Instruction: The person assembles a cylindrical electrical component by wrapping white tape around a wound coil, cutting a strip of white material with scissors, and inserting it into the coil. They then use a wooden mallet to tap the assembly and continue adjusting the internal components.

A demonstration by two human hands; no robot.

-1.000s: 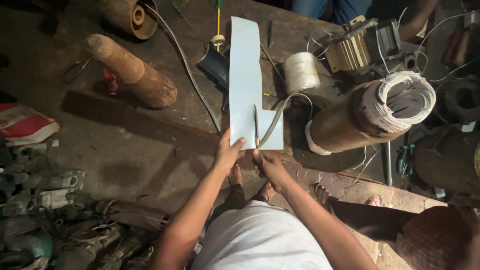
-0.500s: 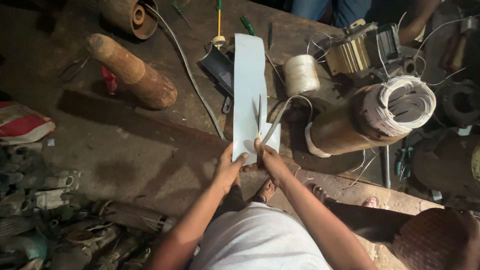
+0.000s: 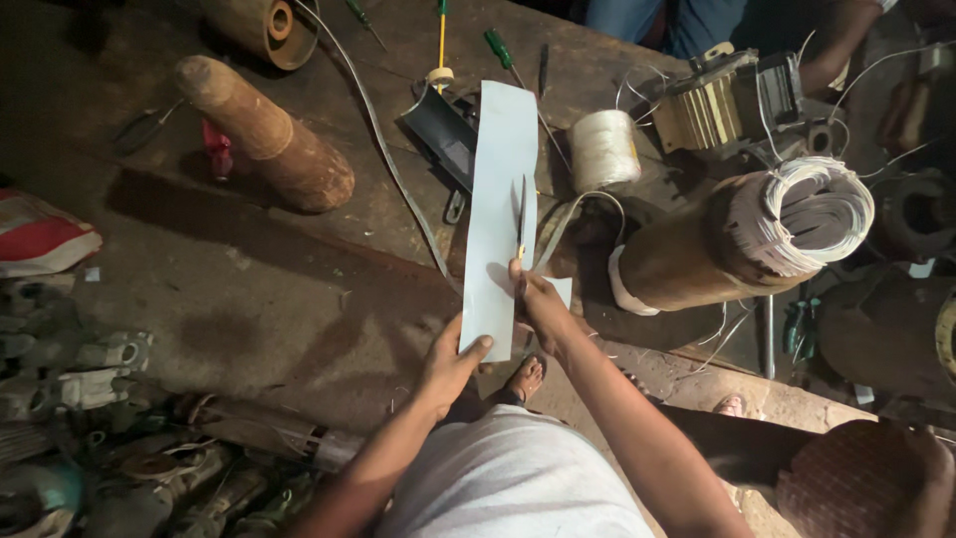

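One dim cluttered workbench (image 3: pixel 249 289), oil-stained, floor debris alongside

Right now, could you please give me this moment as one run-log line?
left hand: holds long pale blue paper strip | right hand: scissors cutting lengthwise | surface: dark workbench

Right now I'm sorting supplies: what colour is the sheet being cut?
Pale blue-grey sheet, plain, no pattern; shows best in the head view.
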